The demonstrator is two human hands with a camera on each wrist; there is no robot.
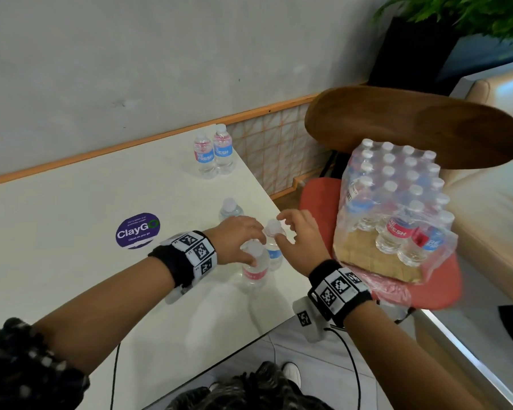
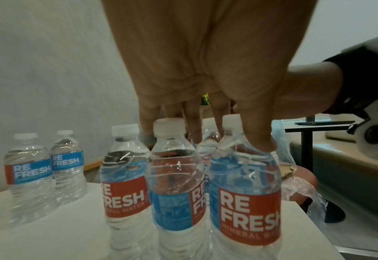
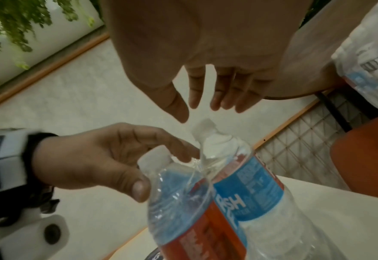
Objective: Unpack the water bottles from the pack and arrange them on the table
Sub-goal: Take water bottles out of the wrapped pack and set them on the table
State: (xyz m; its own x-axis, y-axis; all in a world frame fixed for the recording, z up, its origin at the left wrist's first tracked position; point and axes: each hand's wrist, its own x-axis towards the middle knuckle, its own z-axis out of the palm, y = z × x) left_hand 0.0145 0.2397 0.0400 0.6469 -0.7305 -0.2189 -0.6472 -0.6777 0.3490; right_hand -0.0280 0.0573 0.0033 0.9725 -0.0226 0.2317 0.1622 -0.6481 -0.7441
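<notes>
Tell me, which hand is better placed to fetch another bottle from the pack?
Right hand: open and empty, nearer the pack on the chair. Left hand holds a bottle.

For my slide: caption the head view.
Left hand grips a bottle on the table; opened pack waits on the chair.

The white table (image 1: 71, 202) carries a round purple ClayGo sticker (image 1: 137, 231) on its surface and five upright water bottles. Two bottles (image 1: 214, 150) stand touching each other near the far edge, beside the wall; a single bottle (image 1: 230, 209) stands closer in, and a pair of bottles (image 1: 262, 255) stands side by side near the table's right edge. To the right of the table, a red chair seat (image 1: 317, 199) supports the shrink-wrapped pack (image 1: 397, 202) of bottles, which rests on a cardboard base.
</notes>
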